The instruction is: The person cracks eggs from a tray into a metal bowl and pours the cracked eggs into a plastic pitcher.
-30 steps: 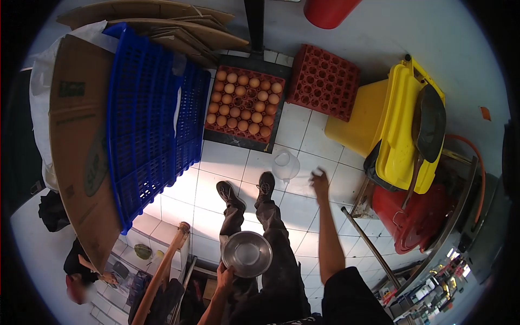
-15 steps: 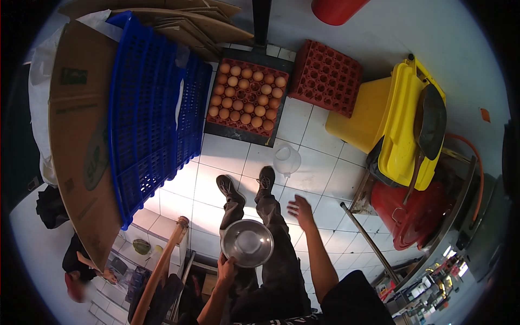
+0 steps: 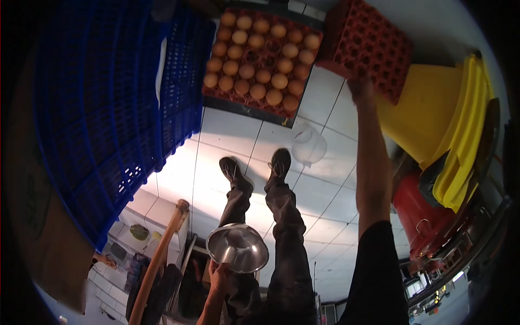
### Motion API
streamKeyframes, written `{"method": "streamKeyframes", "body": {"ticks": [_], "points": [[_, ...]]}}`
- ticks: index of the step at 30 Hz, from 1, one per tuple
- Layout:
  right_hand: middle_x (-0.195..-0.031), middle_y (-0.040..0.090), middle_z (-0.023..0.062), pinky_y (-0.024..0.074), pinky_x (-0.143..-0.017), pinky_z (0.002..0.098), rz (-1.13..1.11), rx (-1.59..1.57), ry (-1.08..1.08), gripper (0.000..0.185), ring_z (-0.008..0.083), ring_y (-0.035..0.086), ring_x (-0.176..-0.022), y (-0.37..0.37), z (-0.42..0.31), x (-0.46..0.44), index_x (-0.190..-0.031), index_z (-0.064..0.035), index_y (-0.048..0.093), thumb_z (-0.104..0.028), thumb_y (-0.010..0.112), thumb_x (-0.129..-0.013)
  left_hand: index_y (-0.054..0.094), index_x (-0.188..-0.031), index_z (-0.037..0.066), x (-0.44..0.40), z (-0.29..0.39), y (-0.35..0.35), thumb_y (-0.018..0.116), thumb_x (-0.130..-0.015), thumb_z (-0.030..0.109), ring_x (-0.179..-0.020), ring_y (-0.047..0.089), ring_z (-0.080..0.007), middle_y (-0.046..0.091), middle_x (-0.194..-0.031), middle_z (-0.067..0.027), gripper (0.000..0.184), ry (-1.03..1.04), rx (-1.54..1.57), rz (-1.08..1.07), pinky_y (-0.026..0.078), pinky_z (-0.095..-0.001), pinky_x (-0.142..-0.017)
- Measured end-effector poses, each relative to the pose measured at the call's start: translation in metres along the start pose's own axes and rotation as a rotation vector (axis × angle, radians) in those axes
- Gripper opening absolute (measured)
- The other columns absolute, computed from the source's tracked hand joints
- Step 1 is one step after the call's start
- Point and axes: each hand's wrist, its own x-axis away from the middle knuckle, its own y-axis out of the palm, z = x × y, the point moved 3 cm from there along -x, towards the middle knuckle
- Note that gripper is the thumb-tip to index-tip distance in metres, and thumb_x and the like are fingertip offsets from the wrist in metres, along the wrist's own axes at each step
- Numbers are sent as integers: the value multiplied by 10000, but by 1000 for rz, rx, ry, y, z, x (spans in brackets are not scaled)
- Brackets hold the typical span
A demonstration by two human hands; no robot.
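My left hand (image 3: 218, 275) grips the rim of a shiny metal bowl (image 3: 238, 250), which is tilted over my lap. Reaching far forward, my right hand (image 3: 362, 89) is at the near edge of a stack of red egg trays (image 3: 374, 46). Its fingers are dark and blurred, so I cannot tell whether they touch the stack or how they are bent. Left of that stack, brown eggs (image 3: 262, 76) fill most of a red egg tray (image 3: 311, 32), with a few cups bare near its middle.
A clear plastic container (image 3: 310, 147) lies on the white tiled floor (image 3: 230, 127). Big blue crates (image 3: 124, 92) stand on the left. A yellow bin (image 3: 428, 108) and a red bin (image 3: 417, 211) are on the right. A wooden chair arm (image 3: 160, 257) is beside me.
My right hand has gone from above the floor by my knees forward to the egg-tray stack. The bowl has tipped in my left hand. The view has moved closer to the eggs.
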Motion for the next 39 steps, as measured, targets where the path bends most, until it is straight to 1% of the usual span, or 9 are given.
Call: {"method": "streamKeyframes", "body": {"ticks": [8,13,21,26,29,31,32,34,39], "points": [[-1366,453,42,405,-1012,381,-134,9,-325,463,219,464,-1226,58,-78,52,-1381,-163,387,-195,505,-934,539,-1175,26,25,3,20,516,-734,-91,-930,622,-169,635,-1045,-68,457,-93,-45,-65,502,-294,-793],[-1230,543,93,507,-882,363,-36,-146,-334,439,239,577,-1075,60,-120,146,-1337,-63,412,-111,510,-911,532,-1180,13,31,-7,17,500,-735,-91,-971,597,-176,610,-1084,-74,459,-127,-89,-79,485,-288,-806],[-1048,595,127,525,-667,287,268,929,-427,331,162,615,-838,33,-201,167,-1226,23,454,-48,457,-902,522,-1187,8,30,-12,11,493,-699,-85,-936,576,-163,598,-1048,-69,498,-73,-97,-82,465,-282,-797],[-894,627,109,504,-559,271,195,1121,-497,354,137,608,-644,6,-245,101,-1243,1,452,-99,501,-907,517,-1180,6,30,-10,9,495,-698,-78,-940,582,-177,605,-1043,-76,490,-82,-85,-66,467,-286,-804],[-991,615,179,530,-636,351,212,1125,-351,402,236,642,-770,33,-264,85,-1255,0,444,-168,543,-904,518,-1173,5,28,-14,5,496,-699,-71,-938,582,-171,605,-1033,-72,481,-67,-133,-73,463,-279,-799],[-1133,554,268,512,-768,467,649,1810,-986,479,386,604,-952,21,-270,61,-1278,0,425,-235,570,-886,522,-1172,5,32,-13,-2,494,-702,-70,-931,575,-153,601,-1027,-59,476,-49,-171,-83,456,-266,-782],[-1133,554,268,512,-768,467,652,1810,-987,479,386,604,-952,30,-265,72,-1278,0,425,-235,570,-886,524,-1168,3,31,-14,-3,494,-705,-66,-931,574,-151,601,-1026,-59,469,-67,-166,-65,452,-264,-788],[-1241,467,328,452,-886,513,335,1621,-1177,565,486,508,-1078,57,-243,100,-1327,-31,396,-246,601,-847,526,-1164,1,33,-17,-3,494,-708,-63,-930,573,-149,602,-1026,-59,461,-93,-158,-52,449,-263,-793],[-1207,530,222,470,-878,473,-8,1600,-740,546,443,553,-1016,24,-156,82,-1332,-109,402,-277,594,-850,529,-1162,4,29,-18,-2,496,-718,-42,-922,568,-146,599,-1036,-54,448,-46,-159,-80,442,-264,-800]]}}
